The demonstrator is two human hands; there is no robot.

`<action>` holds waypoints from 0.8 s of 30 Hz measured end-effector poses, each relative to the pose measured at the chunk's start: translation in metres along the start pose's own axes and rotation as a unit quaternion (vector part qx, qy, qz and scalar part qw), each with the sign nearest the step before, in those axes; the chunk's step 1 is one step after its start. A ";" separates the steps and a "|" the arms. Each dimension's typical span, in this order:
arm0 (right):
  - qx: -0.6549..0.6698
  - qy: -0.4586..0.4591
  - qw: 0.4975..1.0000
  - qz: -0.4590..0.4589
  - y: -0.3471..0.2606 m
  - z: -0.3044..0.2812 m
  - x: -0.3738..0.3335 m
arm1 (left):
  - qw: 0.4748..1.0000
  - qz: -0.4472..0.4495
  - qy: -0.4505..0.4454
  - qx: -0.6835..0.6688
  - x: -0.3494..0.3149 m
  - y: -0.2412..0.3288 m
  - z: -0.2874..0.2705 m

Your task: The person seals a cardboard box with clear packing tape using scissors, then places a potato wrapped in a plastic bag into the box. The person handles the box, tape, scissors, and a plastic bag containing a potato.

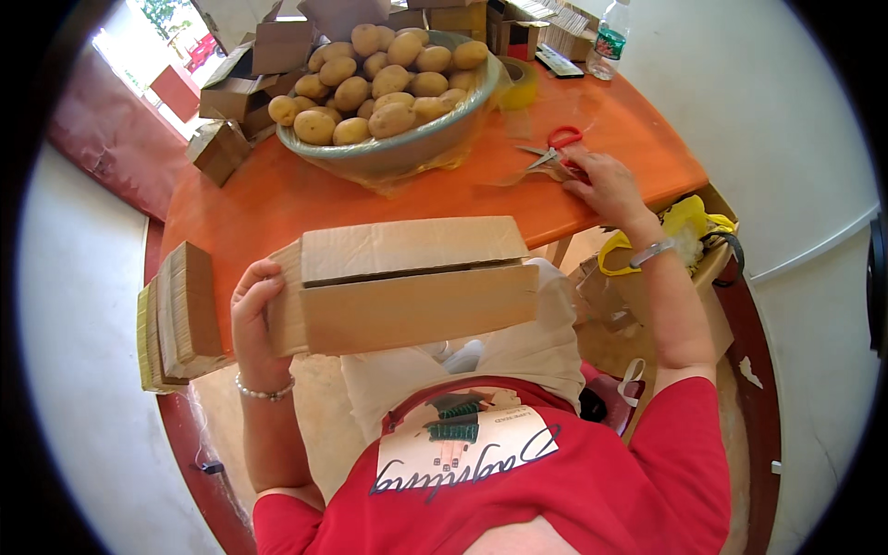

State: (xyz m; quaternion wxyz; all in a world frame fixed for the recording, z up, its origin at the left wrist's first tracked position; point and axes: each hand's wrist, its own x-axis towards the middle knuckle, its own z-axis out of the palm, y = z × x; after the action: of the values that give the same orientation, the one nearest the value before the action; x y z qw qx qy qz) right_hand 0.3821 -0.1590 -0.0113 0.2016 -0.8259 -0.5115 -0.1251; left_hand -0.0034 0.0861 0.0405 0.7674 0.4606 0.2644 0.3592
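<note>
The cardboard box (421, 314) is plain brown — the scissors (550, 155) red and silver — the table (638, 120) orange, the potatoes (392, 119) tan.

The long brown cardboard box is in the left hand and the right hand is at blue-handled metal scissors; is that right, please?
The metal scissors by the right hand have red handles, not blue, as the head view shows.
</note>
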 end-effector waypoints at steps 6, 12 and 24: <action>-0.122 0.005 0.992 -0.029 0.016 0.011 0.016 | 0.998 -0.036 -0.041 -0.019 0.008 -0.019 0.017; -0.180 0.051 0.982 0.033 0.044 -0.006 0.040 | 0.998 -0.044 -0.041 -0.013 0.010 -0.022 0.025; -0.323 -0.054 0.941 -0.082 0.108 -0.004 0.009 | 0.996 -0.047 -0.057 -0.041 0.030 -0.017 0.053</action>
State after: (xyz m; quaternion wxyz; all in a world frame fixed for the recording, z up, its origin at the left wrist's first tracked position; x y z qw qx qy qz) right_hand 0.4831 -0.1967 -0.0265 -0.1145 -0.8075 -0.5197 -0.2545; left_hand 0.0591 0.0776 0.0465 0.8156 0.4356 0.2265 0.3062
